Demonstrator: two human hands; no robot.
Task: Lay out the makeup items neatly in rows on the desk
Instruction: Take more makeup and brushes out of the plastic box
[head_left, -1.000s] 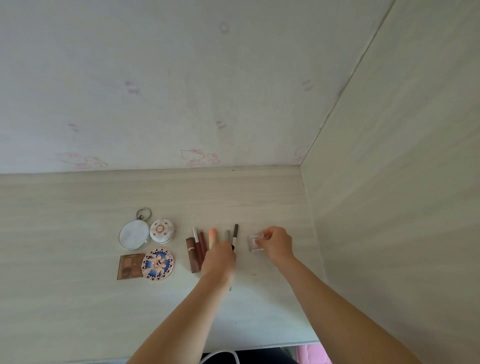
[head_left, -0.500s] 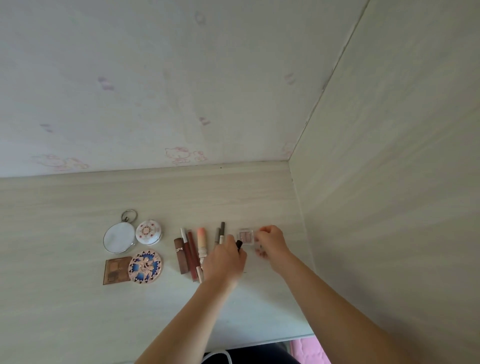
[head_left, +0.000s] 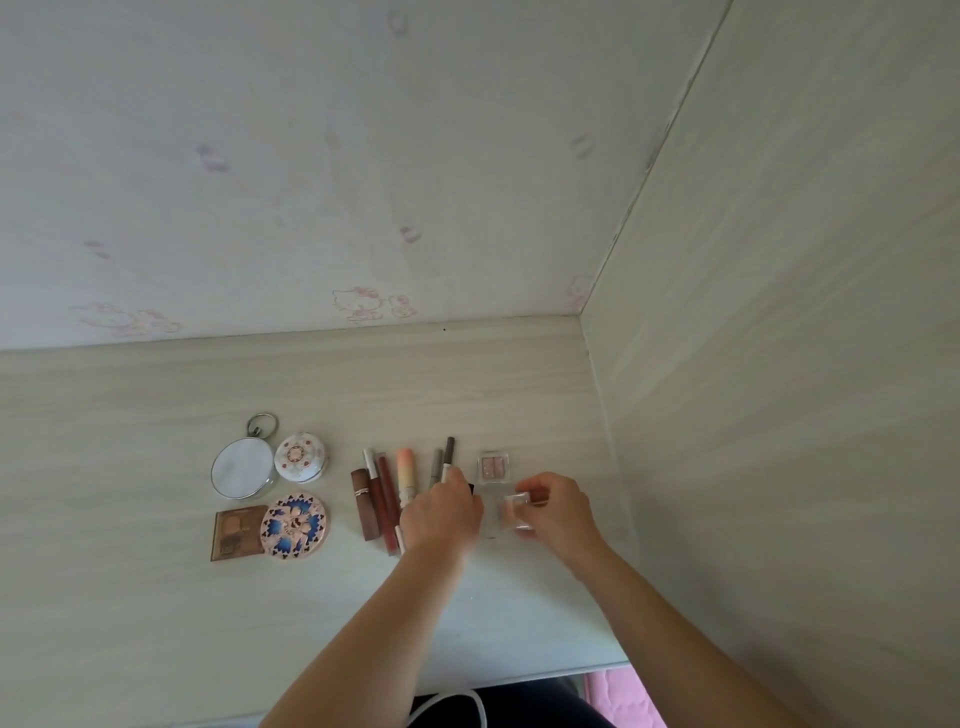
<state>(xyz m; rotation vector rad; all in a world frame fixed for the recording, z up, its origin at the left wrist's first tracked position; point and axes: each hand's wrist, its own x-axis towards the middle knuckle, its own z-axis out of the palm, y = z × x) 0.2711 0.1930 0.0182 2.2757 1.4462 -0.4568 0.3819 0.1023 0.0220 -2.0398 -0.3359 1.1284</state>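
Both hands worked at frame centre: right hand (head_left: 556, 512) pinched a small clear case (head_left: 515, 512) to seat it below the palette (head_left: 493, 466); left hand (head_left: 441, 512) curled over the pencils (head_left: 445, 464), grip hidden.

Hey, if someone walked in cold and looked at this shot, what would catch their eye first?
Probably the two hands meeting right of centre on the desk: the right hand pinches a small clear case, the left hand rests over the pencil ends. Next, the blue-flowered round compact at the left, beside a brown palette and below a round mirror.
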